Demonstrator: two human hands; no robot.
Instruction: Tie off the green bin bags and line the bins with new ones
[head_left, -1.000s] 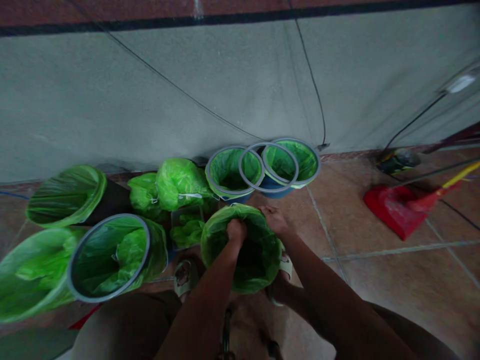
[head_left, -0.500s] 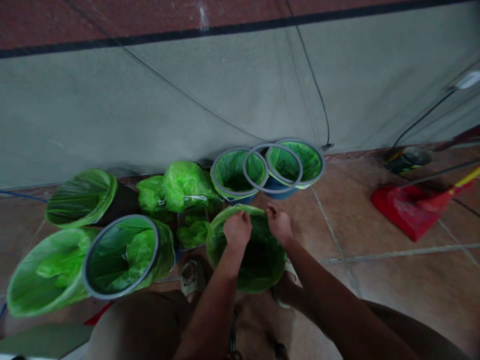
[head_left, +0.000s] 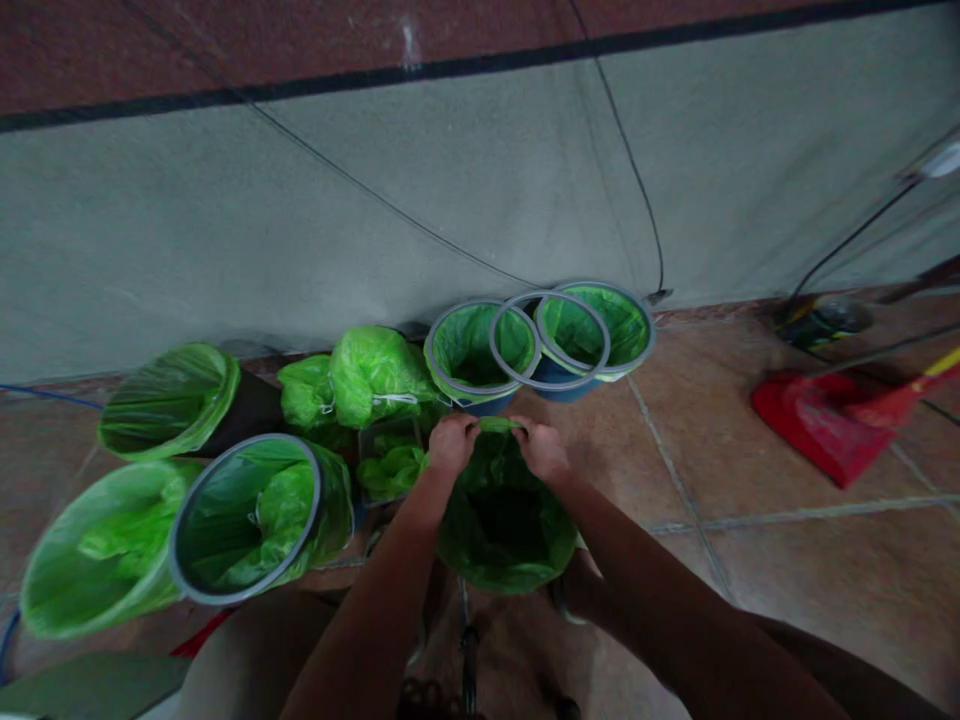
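Observation:
Between my feet stands a bin lined with a green bin bag [head_left: 506, 570]; its inside is dark. My left hand [head_left: 452, 443] pinches the bag's edge at the far left of the mouth. On the far right, my right hand [head_left: 544, 447] grips the same edge, and a short strip of bag runs between the two hands. Just beyond them, a loose grey ring [head_left: 551, 382] lies across the rims of two lined bins, the left one [head_left: 480, 345] and the right one [head_left: 630, 325].
To the left are a ringed lined bin [head_left: 244, 520], another lined bin [head_left: 105, 550] and a tipped dark bin [head_left: 251, 410]. Tied green bags [head_left: 375, 375] rest by the wall above a small bin [head_left: 390, 470]. A red dustpan [head_left: 814, 425] lies right.
My left hand has shifted slightly left and both hands have come down onto the far edge of the bag. The bag's mouth is now drawn between them.

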